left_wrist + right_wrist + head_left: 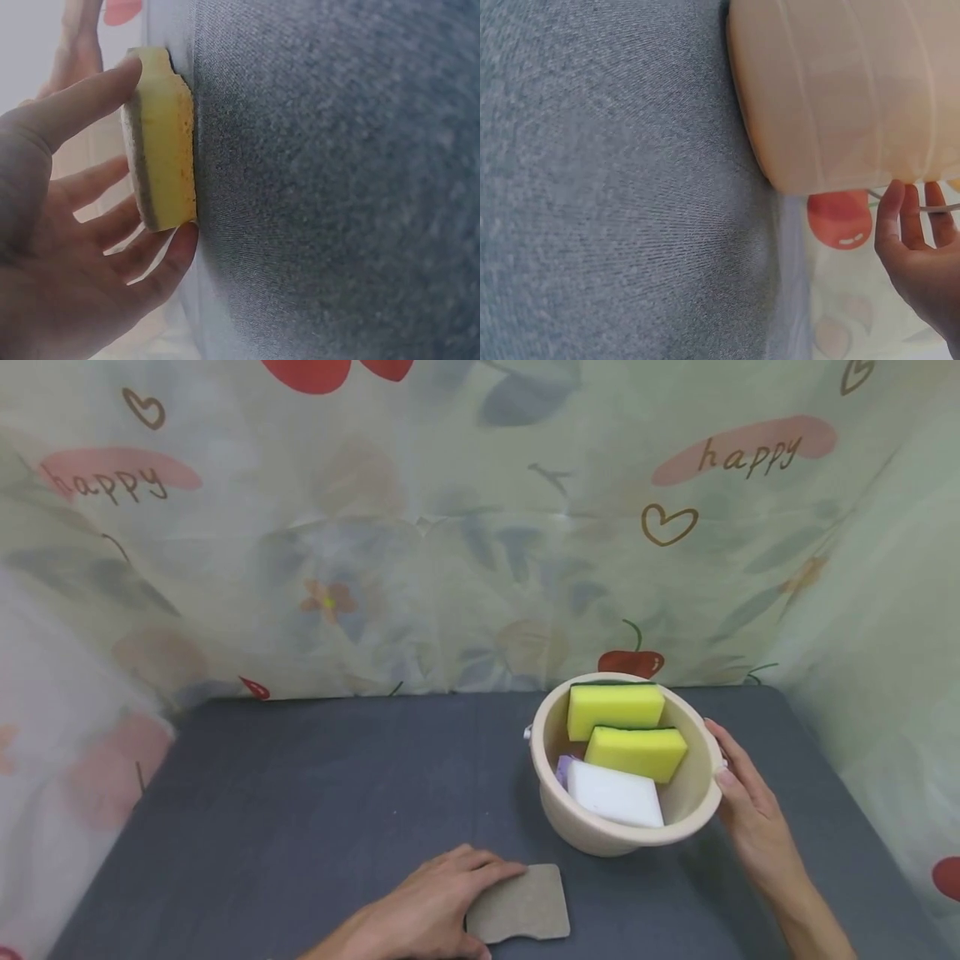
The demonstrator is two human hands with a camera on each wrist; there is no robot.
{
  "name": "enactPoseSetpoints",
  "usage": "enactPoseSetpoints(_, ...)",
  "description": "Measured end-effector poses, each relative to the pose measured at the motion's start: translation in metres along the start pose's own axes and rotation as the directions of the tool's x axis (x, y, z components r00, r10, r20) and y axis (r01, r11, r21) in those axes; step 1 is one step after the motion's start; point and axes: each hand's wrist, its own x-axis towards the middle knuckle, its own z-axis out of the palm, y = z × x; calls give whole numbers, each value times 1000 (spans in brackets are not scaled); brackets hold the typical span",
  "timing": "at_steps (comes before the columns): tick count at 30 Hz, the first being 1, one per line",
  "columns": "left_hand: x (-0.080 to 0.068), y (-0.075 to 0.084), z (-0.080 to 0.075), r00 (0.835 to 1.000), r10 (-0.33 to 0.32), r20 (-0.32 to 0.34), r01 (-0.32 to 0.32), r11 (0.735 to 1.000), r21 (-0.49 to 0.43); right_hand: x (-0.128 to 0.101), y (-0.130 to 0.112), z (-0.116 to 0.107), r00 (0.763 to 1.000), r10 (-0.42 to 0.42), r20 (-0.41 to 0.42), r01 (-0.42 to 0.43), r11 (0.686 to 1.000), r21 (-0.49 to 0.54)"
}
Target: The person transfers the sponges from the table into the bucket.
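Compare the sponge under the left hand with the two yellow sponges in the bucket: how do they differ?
The sponge under the left hand lies flat on the table with its grey scouring side up; the bucket sponges lean inside the bucket, yellow sides showing. The table sponge has a curved, notched outline; the bucket sponges are plain rectangular blocks. The left wrist view shows the table sponge is also yellow beneath, so all three share yellow foam.

A purple thing (564, 768) in the bucket (622, 839) lies mostly hidden under the white sponge (615, 793).

Beige bucket (622, 835) – yellow sponges (615, 708) (one white (615, 795)) – grey cloth (262, 810).
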Motion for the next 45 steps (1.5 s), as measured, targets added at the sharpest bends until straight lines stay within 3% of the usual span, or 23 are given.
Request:
enactPoseSetpoints(11,-1,3,-3,1000,-8,-2,8,1000,-1,0,0,2,1000,2,-4,-2,1000,11)
enactPoseSetpoints(20,-3,1,-13,999,29,36,-24,990,-142,-1,1,1,1000,-4,-3,4,999,37)
enactPoseSetpoints(29,-8,9,-31,994,106,-12,-106,987,-122,-2,1,-1,1000,-16,6,16,997,70)
enactPoseSetpoints(37,-16,14,-46,990,133,-46,-140,970,-201,-1,1,0,1000,5,6,-6,999,46)
enactPoseSetpoints(45,-21,17,-57,965,213,-153,-246,935,-255,0,1,1,1000,12,-3,-12,999,47)
